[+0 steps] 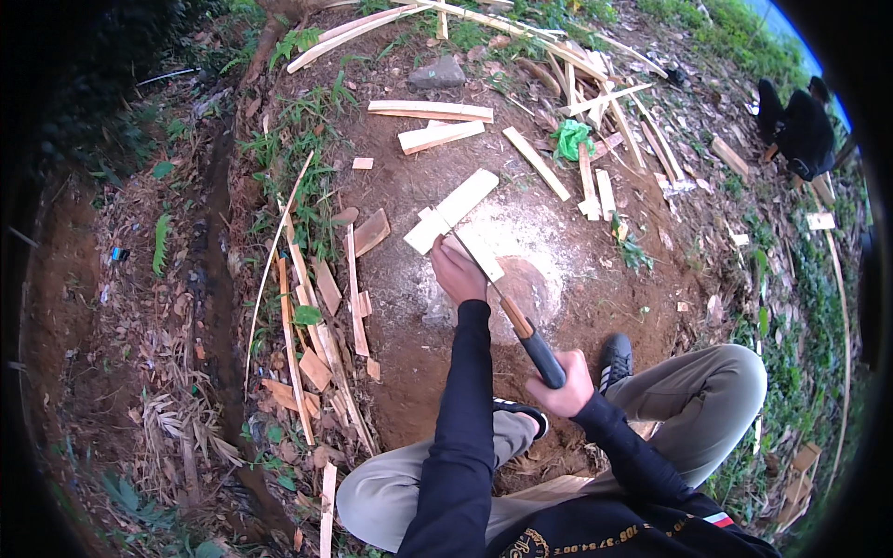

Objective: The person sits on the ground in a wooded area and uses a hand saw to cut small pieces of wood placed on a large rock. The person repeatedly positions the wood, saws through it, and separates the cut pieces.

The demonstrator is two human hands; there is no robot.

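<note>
1. From the head camera, I see brown earth (409, 363) outdoors, leaf litter and green plants at both sides; pale sawdust (558, 251) lies around a round brown wooden surface (527, 282).
2. One right hand (565, 386) has its fingers closed round the black grip of one long, thin-bladed hand tool (538, 352).
3. One left hand (460, 276) lies with bent fingers at the wood beside the blade; I can't tell whether they clamp it.
4. Two flat, pale wooden pieces, a broad plank (462, 200) and a narrower strip (485, 259), appear to cross beneath the blade.
5. Around them: one grey stone (437, 73), one crumpled green bag (572, 139), one dark-clothed person (802, 130) at upper right, and scattered wood strips too tangled to count.
</note>
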